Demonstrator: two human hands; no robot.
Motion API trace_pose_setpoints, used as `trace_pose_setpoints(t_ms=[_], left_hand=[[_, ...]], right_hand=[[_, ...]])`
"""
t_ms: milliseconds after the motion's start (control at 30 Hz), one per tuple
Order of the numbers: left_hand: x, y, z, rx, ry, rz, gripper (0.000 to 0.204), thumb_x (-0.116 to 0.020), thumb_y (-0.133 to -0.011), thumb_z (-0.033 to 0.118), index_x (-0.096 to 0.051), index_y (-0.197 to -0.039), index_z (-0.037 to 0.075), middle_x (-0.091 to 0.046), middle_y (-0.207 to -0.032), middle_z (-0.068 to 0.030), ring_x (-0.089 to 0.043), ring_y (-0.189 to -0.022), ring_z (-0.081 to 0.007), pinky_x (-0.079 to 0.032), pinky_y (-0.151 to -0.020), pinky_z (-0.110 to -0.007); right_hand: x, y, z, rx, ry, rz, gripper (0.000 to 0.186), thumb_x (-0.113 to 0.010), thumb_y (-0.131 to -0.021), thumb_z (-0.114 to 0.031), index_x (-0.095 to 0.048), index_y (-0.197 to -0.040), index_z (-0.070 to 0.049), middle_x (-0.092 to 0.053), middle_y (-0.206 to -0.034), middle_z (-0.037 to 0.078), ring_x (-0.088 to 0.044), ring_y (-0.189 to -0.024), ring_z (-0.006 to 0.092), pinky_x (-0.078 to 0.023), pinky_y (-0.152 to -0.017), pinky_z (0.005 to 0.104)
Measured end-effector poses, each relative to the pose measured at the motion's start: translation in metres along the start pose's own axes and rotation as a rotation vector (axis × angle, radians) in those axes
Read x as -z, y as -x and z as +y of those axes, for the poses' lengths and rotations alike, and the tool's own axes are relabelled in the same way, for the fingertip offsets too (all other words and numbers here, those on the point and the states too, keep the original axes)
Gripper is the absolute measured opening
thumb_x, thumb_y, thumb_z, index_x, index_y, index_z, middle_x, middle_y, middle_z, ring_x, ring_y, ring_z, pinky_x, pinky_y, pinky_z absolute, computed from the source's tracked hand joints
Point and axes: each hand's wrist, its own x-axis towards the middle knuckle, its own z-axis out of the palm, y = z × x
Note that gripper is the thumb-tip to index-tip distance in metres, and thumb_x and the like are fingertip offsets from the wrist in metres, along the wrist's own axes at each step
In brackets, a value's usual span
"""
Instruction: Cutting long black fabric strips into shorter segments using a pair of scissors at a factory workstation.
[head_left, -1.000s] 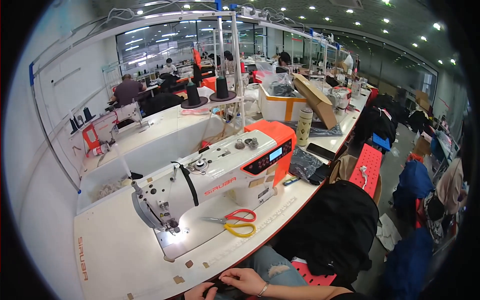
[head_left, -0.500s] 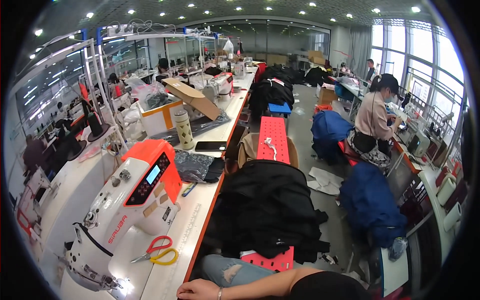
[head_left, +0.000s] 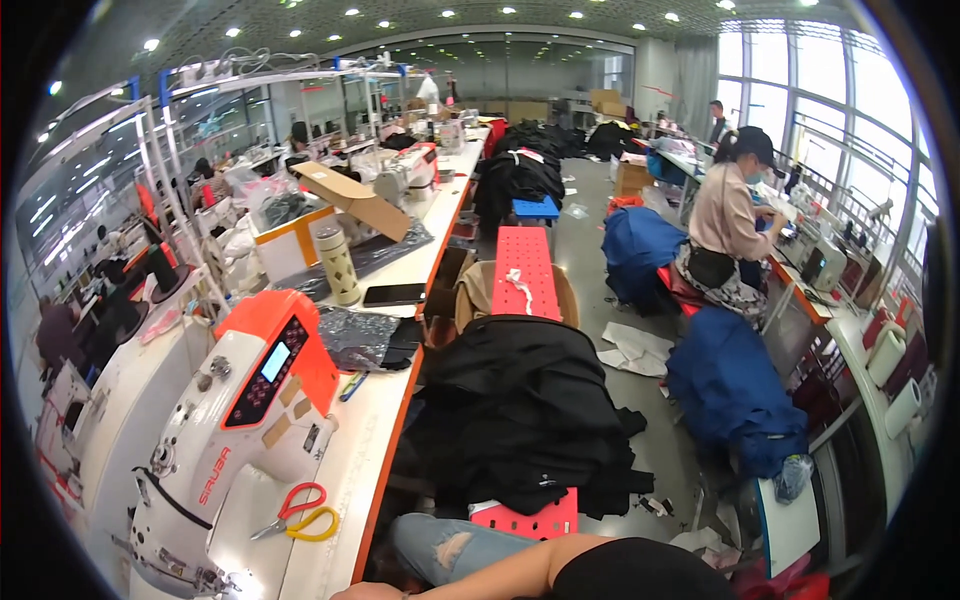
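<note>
My right forearm, in a black short sleeve, reaches along the bottom of the head view over my ripped jeans. My right hand (head_left: 358, 592) is cut off by the lower edge beside the table, so its fingers are hidden. My left hand is out of sight. Just left stands a white-and-orange sewing machine (head_left: 230, 420) with its needle light on. Scissors (head_left: 300, 514) with red and yellow handles lie on its bed, and a small blue cutter (head_left: 352, 387) is near the table's red edge. A large black fabric pile (head_left: 515, 410) lies on a red perforated bench (head_left: 525, 250).
Along the table (head_left: 355, 470) are a thermos (head_left: 338, 265), a phone (head_left: 394, 295), plastic bags and a cardboard box (head_left: 350, 200). A co-worker (head_left: 720, 215) sits at a machine on the right, beside blue fabric piles (head_left: 730, 390). The aisle floor (head_left: 600, 185) has paper scraps.
The view has swung right toward the aisle. Both hands, earlier together around a dark item, have slipped downward in the picture: the left is gone, the right mostly cut off.
</note>
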Motion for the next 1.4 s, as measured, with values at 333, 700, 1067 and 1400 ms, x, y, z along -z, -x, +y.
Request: trace_pose_setpoints(t_ms=[333, 700, 1067, 1400], left_hand=[[0.008, -0.018, 0.056, 0.014, -0.152, 0.061, 0.017, -0.056, -0.084, 0.014, -0.056, -0.088, -0.002, -0.052, -0.073, -0.0032, -0.044, -0.067, -0.0113, -0.04, -0.061, -0.024], [0.006, -0.036, 0.025, -0.086, -0.255, 0.195, 0.013, -0.062, -0.074, 0.01, -0.058, -0.071, -0.002, -0.056, -0.06, -0.0073, -0.051, -0.054, -0.0143, -0.04, -0.052, -0.028], [-0.004, -0.032, 0.019, 0.037, -0.122, 0.133, 0.014, -0.063, -0.077, 0.01, -0.059, -0.083, -0.002, -0.058, -0.069, -0.004, -0.051, -0.063, -0.008, -0.04, -0.057, -0.022], [-0.02, -0.037, 0.015, -0.054, -0.172, 0.125, 0.014, -0.063, -0.076, 0.012, -0.059, -0.082, -0.001, -0.058, -0.072, -0.0086, -0.054, -0.064, -0.0164, -0.041, -0.058, -0.026]], right_hand=[[0.001, -0.024, -0.001, -0.034, -0.072, 0.022, 0.028, -0.06, -0.076, -0.034, -0.066, -0.086, -0.008, -0.065, -0.08, 0.01, -0.062, -0.075, 0.0249, -0.047, -0.066, 0.0343], [-0.003, -0.04, 0.006, -0.17, 0.071, -0.047, 0.024, -0.055, -0.082, -0.029, -0.065, -0.092, -0.009, -0.064, -0.087, 0.01, -0.062, -0.08, 0.0224, -0.048, -0.072, 0.0307], [0.003, -0.045, 0.02, -0.179, -0.086, -0.137, 0.013, -0.062, -0.079, -0.008, -0.064, -0.089, 0.0, -0.059, -0.066, -0.001, -0.049, -0.06, 0.0028, -0.039, -0.055, 0.0175], [0.028, -0.039, 0.033, 0.149, 0.489, -0.001, 0.008, -0.065, -0.071, -0.011, -0.063, -0.078, -0.007, -0.063, -0.079, 0.006, -0.054, -0.073, 0.0245, -0.043, -0.068, 0.0316]])
